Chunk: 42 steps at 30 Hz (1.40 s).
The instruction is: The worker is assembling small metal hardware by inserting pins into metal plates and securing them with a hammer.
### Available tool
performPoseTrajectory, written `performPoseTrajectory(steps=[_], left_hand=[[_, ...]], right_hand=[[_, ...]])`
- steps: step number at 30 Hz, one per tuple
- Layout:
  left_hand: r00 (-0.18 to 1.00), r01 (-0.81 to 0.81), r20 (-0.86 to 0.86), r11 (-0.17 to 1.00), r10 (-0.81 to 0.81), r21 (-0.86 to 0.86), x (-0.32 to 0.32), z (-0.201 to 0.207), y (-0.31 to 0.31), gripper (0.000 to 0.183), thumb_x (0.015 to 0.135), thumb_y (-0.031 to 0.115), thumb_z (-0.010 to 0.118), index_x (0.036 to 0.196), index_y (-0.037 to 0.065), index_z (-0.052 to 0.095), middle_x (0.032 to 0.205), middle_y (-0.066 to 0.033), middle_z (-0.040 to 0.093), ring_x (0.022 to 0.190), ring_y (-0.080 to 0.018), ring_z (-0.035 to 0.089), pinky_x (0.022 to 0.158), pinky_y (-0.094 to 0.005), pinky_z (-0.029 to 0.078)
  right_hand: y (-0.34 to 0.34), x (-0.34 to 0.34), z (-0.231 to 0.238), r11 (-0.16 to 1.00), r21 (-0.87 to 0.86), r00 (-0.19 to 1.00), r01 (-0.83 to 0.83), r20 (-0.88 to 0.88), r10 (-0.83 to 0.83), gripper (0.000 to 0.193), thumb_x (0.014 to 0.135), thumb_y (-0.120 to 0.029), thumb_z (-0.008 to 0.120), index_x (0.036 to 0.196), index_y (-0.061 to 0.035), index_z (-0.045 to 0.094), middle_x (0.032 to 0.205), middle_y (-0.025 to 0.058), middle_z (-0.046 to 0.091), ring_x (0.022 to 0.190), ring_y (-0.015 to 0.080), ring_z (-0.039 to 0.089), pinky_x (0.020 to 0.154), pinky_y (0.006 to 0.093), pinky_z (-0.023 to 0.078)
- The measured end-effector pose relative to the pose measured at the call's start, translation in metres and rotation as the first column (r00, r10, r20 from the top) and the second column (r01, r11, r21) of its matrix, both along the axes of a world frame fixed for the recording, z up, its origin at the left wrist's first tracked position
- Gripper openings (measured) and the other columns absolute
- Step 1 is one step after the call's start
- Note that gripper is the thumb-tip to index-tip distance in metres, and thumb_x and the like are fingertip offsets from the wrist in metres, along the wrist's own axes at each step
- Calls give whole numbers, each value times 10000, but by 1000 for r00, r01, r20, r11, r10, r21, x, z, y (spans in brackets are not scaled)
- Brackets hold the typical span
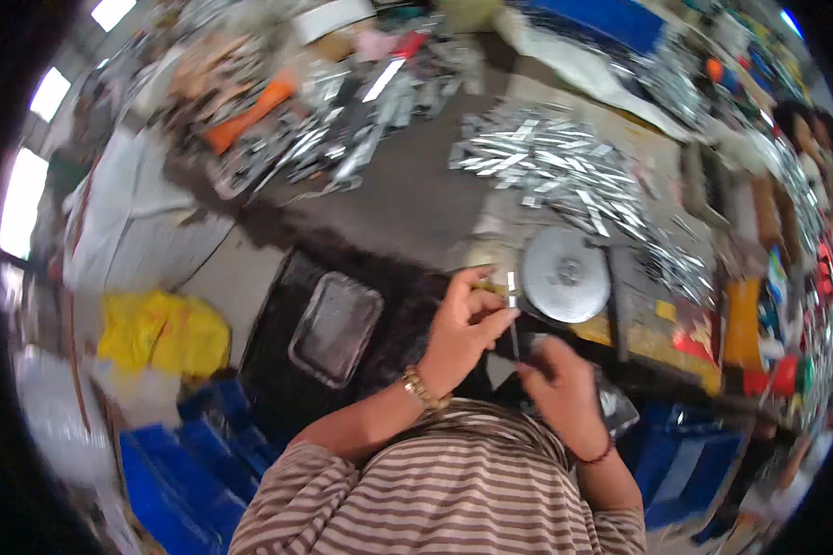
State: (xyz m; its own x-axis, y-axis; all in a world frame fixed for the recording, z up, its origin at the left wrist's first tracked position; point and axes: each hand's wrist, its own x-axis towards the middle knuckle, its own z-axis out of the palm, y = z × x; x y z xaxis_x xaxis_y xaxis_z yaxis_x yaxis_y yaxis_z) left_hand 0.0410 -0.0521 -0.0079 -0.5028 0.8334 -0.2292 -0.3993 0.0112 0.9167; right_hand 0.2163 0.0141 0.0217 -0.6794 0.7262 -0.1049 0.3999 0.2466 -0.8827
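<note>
My left hand (463,328) pinches a small shiny metal strip (512,289) between thumb and fingers, just left of a round silver metal disc (566,276). Lower and to the right, my right hand (566,393) is blurred by motion, its fingers curled in toward the strip's lower end. Something thin seems to run from the strip down to those fingers; what they hold is too smeared to name. Beyond the disc a wide heap of short shiny metal strips (551,153) lies on the worktable.
A shallow metal tray (336,328) lies on a dark surface at left. Farther back is a pile of longer metal pieces (352,139) with an orange item (250,113). Yellow plastic (162,333) and blue bins (180,481) stand low left; another blue bin (685,462) is at right.
</note>
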Motion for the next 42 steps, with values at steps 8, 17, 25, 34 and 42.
performPoseTrajectory(steps=[8, 17, 25, 34, 42], left_hand=[[883, -459, -250, 846, 398, -273, -94, -87, -104, 503, 941, 72, 741, 1394, 87, 521, 971, -39, 708, 749, -79, 606, 587, -232, 476], [682, -685, -146, 556, 716, -471, -168, -335, -244, 328, 867, -38, 729, 1157, 71, 622, 823, -102, 687, 622, -203, 656, 516, -383, 542], [741, -664, -453, 442, 495, -603, -187, -349, -219, 285, 883, 84, 759, 1151, 77, 666, 881, -141, 727, 684, -234, 700, 634, -407, 582], [348, -860, -825, 502, 446, -92, -209, -246, -193, 204, 937, 181, 760, 1036, 13, 700, 972, -110, 719, 834, -238, 677, 775, -391, 554], [406, -260, -894, 962, 190, 87, -156, 36, 17, 255, 913, 113, 772, 1145, 37, 696, 1026, -91, 695, 848, -207, 685, 769, -328, 546]], right_hand=[[41, 7, -8, 907, -321, 940, 273, -112, -323, 199, 991, -25, 648, 1187, 9, 658, 939, 23, 660, 786, 80, 628, 642, 247, 530], [40, 8, -20, 923, -267, 923, 278, -192, -334, 229, 1019, -73, 635, 1234, -12, 684, 920, 12, 678, 782, 77, 608, 641, 248, 516], [42, 10, -20, 920, -222, 916, 324, -171, -364, 215, 1014, -66, 629, 1214, -16, 689, 901, 9, 672, 769, 76, 608, 636, 250, 528], [40, 1, -17, 881, -415, 913, 228, -222, -341, 115, 983, -26, 664, 1080, 21, 704, 910, 41, 703, 751, 98, 659, 624, 255, 556], [39, 9, -18, 910, -376, 929, 175, -244, -280, 121, 1000, -32, 655, 1096, 13, 714, 911, 15, 709, 794, 82, 670, 673, 241, 563]])
